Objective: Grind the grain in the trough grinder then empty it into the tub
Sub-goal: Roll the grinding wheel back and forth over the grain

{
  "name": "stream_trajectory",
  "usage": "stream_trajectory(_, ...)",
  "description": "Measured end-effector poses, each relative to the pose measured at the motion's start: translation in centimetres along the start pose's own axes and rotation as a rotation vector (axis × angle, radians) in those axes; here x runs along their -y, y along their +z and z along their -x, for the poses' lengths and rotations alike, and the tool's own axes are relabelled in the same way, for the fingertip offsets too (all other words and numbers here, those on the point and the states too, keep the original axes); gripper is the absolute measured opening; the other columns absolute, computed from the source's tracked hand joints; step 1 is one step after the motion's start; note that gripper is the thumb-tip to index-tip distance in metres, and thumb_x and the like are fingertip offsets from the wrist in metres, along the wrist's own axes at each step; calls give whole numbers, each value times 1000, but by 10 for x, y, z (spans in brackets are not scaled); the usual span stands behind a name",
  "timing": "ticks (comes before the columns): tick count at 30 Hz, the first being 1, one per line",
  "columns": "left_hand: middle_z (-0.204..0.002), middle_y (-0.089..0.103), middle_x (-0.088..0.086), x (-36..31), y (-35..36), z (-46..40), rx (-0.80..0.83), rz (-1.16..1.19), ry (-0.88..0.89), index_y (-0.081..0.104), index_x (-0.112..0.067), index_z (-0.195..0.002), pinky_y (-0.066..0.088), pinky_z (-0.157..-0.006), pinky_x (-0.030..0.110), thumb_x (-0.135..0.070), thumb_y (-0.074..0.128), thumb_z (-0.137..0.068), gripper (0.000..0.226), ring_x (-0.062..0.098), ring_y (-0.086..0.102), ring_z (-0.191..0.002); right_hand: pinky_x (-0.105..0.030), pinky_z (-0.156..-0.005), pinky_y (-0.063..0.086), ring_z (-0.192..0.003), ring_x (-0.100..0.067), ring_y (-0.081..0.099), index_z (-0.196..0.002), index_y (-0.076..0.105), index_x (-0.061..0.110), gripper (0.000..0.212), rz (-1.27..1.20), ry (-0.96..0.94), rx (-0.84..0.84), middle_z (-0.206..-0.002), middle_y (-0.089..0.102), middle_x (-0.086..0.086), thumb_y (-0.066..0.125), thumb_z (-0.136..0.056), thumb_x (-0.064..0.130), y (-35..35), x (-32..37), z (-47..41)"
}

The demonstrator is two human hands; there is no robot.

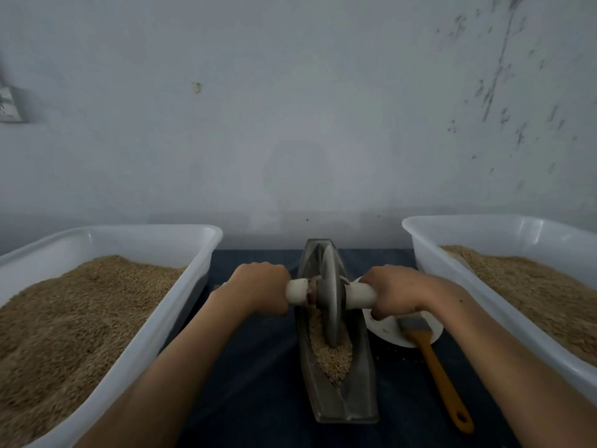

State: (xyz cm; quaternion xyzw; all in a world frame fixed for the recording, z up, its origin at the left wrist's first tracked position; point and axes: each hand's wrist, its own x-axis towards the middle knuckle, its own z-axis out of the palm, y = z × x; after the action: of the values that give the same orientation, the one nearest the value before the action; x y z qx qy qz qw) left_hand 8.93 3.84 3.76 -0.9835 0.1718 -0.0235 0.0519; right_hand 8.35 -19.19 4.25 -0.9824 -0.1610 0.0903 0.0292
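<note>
A long metal trough grinder (352, 399) lies lengthwise on the dark cloth between my arms. Its metal wheel (331, 299) stands upright in the groove about midway along. Brown grain (332, 354) fills the near half of the groove. My left hand (258, 287) grips the left end of the white axle handle (298, 291). My right hand (395, 287) grips the right end of the same handle. A white tub (200, 270) full of grain stands to the left, and another white tub (423, 250) with grain to the right.
A brush with an orange handle (442, 376) lies right of the trough, its bristles resting on a white plate (387, 334). A pale wall rises just behind the table. Dark cloth (258, 383) covers the tabletop between the tubs.
</note>
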Motion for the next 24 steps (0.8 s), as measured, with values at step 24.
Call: stream_trajectory(24, -92, 59, -2, -2, -2, 0, 30, -32, -34, 57, -19, -113, 41, -71, 30, -35, 66, -79, 37, 14, 51, -79, -20, -56, 39, -74, -8, 55, -87, 51, 31, 24, -51, 16, 52, -79, 55, 11, 70, -79, 19, 1, 1, 0)
